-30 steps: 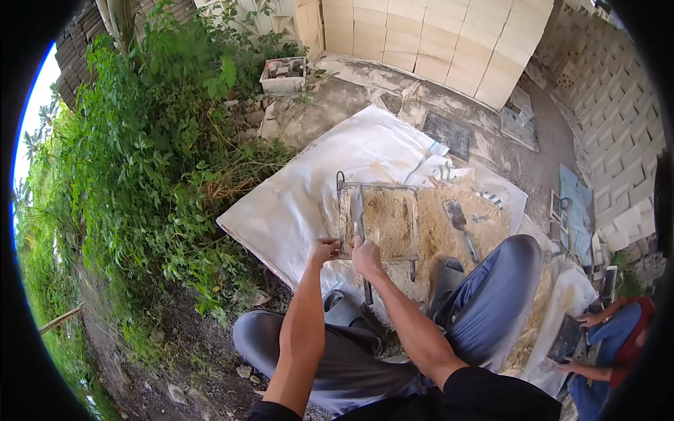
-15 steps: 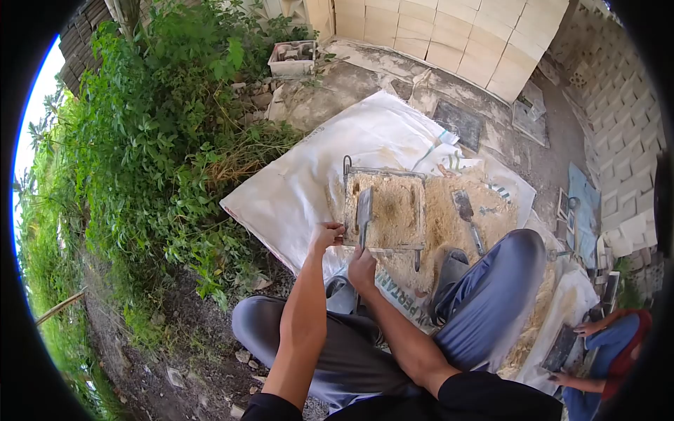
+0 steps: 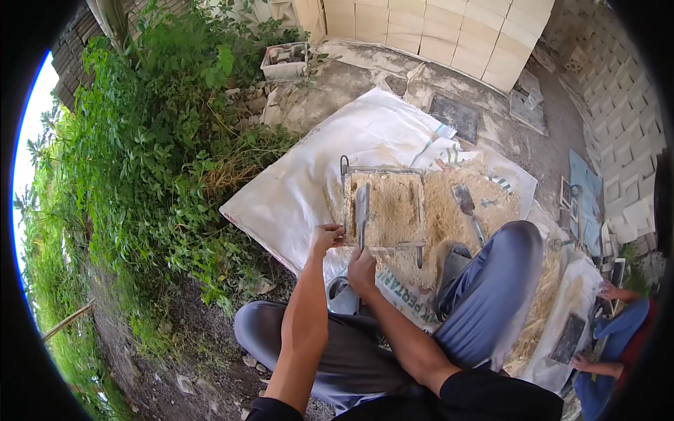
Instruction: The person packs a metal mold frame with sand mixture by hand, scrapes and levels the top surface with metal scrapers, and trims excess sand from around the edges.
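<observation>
- Right hand (image 3: pixel 361 270) grips a trowel (image 3: pixel 362 205), blade over the left side of a metal frame (image 3: pixel 382 170) of pale powder (image 3: pixel 401 210).
- Left hand (image 3: pixel 327 237), fingers bent, is at the frame's near left corner; cannot tell whether it grips.
- Frame lies toward a white sack (image 3: pixel 288 186)'s near edge.

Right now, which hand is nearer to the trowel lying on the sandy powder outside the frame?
The right. The right hand, gripping a flat-bladed tool, is left of the trowel; the left hand, at the frame's near left corner, is farther left.
</observation>
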Motion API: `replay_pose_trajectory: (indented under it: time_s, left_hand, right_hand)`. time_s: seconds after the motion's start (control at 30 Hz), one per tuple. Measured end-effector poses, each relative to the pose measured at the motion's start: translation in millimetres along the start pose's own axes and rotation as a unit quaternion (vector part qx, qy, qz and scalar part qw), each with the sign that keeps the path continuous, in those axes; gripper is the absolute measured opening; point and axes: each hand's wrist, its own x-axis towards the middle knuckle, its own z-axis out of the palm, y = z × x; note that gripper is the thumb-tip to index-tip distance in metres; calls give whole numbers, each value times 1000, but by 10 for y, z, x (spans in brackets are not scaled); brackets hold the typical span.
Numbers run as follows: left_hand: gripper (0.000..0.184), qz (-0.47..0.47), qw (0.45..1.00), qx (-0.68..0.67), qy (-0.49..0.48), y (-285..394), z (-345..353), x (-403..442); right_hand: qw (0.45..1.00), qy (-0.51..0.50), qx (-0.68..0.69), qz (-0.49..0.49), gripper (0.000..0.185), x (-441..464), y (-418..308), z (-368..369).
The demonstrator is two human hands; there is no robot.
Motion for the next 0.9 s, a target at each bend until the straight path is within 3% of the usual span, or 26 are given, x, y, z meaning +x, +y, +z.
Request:
replay_pose_trajectory:
  time_s: [0.1,0.2,0.3,0.37,0.47,0.57,0.67,0.73,0.8,0.83,0.9]
  left_hand:
    - [38,2,1000,-15,-21,-46,-32,47]
    - [38,4,1000,-17,-23,-51,-43,47]
    - [37,4,1000,-10,-13,-28,-14,31]
    - [36,3,1000,-6,-7,-16,-32,32]
    - [34,4,1000,-18,-9,-27,-6,47]
    - [32,-14,1000,9,16,2,12,24]
    - [33,-5,1000,-5,-17,-102,-34,58]
    - [33,18,999,-32,-7,-99,-20,25]
    - [34,15,999,-41,-12,-96,-19,18]
    - [34,5,999,-50,-18,-112,-32,10]
    - [33,10,999,-41,-10,-118,-20,8]
  right_hand:
    - [1000,14,10,-23,36,106,-333,-190]
    - [999,-3,43,23,35,37,-228,-118]
    - [997,-61,-42,34,31,-47,402,302]
    - [989,-91,-102,57,29,-60,350,321]
    - [998,-37,-58,7,31,-37,292,232]
    - [1000,-24,-15,-10,31,1,-212,-50]
    - [999,-12,-11,-34,24,30,-336,-37]
    - [999,-45,0,7,26,-88,-130,54]
    - [985,-94,-116,82,26,-118,201,273]
    - [982,-116,-105,104,27,-110,229,294]
    - [987,-97,-100,77,27,-89,250,251]
